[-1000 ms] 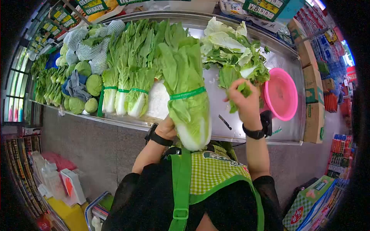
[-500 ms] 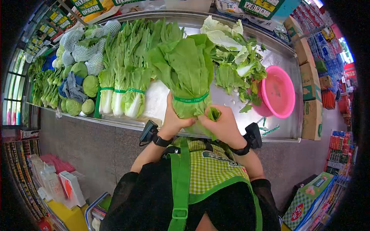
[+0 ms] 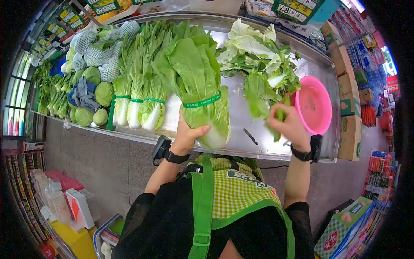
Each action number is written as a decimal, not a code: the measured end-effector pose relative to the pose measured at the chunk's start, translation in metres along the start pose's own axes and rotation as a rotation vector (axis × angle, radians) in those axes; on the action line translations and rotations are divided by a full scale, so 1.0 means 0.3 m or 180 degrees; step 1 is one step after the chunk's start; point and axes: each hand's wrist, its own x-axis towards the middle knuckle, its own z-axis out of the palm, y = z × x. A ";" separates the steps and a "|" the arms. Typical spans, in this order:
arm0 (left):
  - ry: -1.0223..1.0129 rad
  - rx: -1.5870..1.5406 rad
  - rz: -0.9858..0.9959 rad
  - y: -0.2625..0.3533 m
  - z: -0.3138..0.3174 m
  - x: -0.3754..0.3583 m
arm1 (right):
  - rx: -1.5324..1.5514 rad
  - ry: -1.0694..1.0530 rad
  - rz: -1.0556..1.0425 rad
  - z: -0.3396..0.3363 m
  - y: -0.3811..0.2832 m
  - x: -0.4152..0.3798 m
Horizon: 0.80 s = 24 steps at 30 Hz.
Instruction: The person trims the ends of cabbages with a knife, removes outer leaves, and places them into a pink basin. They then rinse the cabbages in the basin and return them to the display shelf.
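My left hand [image 3: 188,134] is closed around the white base of a leafy green lettuce head [image 3: 192,69], held tilted over the metal tray. A green printed band [image 3: 201,101] wraps the head's lower part. Off to the right, my right hand [image 3: 294,127] pinches a torn green leaf [image 3: 280,115], partly blurred by motion. It is beside the heap of loose leaves [image 3: 263,84] and the pink basin [image 3: 315,108]. Between my hands a small dark knife [image 3: 250,136] lies on the tray.
Several banded leafy heads [image 3: 153,114] stand in a row on the left, with cabbages [image 3: 103,95] and net-wrapped vegetables [image 3: 97,56] beyond. The metal tray's front rim [image 3: 276,156] runs close to my body. Cardboard boxes [image 3: 348,97] stack along the right end.
My right hand has moved away from the lettuce head to the right, carrying a torn leaf. The head has shifted slightly left in my left hand, and the knife is now visible.
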 end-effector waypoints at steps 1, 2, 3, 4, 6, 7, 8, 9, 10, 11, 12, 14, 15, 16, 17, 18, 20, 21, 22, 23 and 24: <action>0.0006 0.0000 -0.0001 -0.002 0.001 -0.002 | 0.0039 0.0357 0.0215 -0.032 0.018 0.041; 0.0032 0.0010 -0.0027 -0.005 0.003 -0.006 | 0.0085 0.0722 0.0441 -0.063 0.047 0.089; 0.0045 0.0022 -0.0048 -0.006 0.006 -0.006 | -0.0099 0.1198 0.0435 -0.092 0.108 0.140; 0.0024 0.0027 -0.0047 -0.008 0.008 -0.007 | -0.1479 0.1844 -0.0053 -0.111 0.202 0.181; -0.0006 0.0027 -0.0141 -0.014 0.008 -0.007 | -0.2881 0.2469 -0.0595 -0.104 0.262 0.223; -0.0003 0.0026 -0.0112 -0.016 0.009 -0.004 | -0.2743 0.2503 -0.1066 -0.087 0.277 0.236; 0.0029 0.0253 0.0038 -0.021 0.011 -0.002 | -0.2591 0.2519 -0.1531 -0.060 0.263 0.242; 0.0064 0.0481 0.0178 -0.027 0.010 -0.005 | -0.1385 0.2136 -0.1074 0.000 0.229 0.225; 0.0125 0.0659 0.0177 -0.033 0.006 -0.005 | -0.0203 0.1708 -0.0601 0.082 0.181 0.195; 0.0128 0.0662 0.0178 -0.032 0.008 -0.003 | 0.0036 0.1490 -0.0840 0.147 0.108 0.157; 0.0149 0.0828 0.0233 -0.032 0.012 0.000 | 0.0277 0.1273 -0.1072 0.205 0.039 0.124; 0.0185 0.1164 0.0344 -0.033 0.021 0.006 | 0.0222 0.1226 -0.1609 0.288 -0.033 0.111; 0.0174 0.1174 0.0345 -0.033 0.024 0.005 | 0.0228 0.1240 -0.1610 0.309 -0.051 0.112; 0.0162 0.1390 0.0405 -0.034 0.028 0.003 | 0.0286 0.1190 -0.1487 0.322 -0.066 0.116; 0.0151 0.1599 0.0473 -0.034 0.032 0.003 | 0.0336 0.1139 -0.1371 0.325 -0.074 0.119; 0.0140 0.1597 0.0499 -0.036 0.033 0.005 | 0.0295 0.1108 -0.1428 0.320 -0.066 0.122; 0.0287 0.1994 0.0864 -0.047 0.031 0.006 | 0.0311 0.1012 -0.1481 0.308 -0.030 0.120; 0.0362 0.2196 0.1036 -0.047 0.032 0.005 | 0.0345 0.0917 -0.1502 0.306 -0.013 0.112; 0.0398 0.2139 0.1050 -0.041 0.037 0.002 | 0.0337 0.0947 -0.1543 0.307 -0.004 0.102; 0.0397 0.2135 0.1061 -0.032 0.037 0.003 | 0.0330 0.0950 -0.1553 0.301 0.002 0.093; 0.0393 0.2428 0.1115 -0.022 0.033 0.003 | 0.0305 0.0947 -0.1536 0.292 0.008 0.083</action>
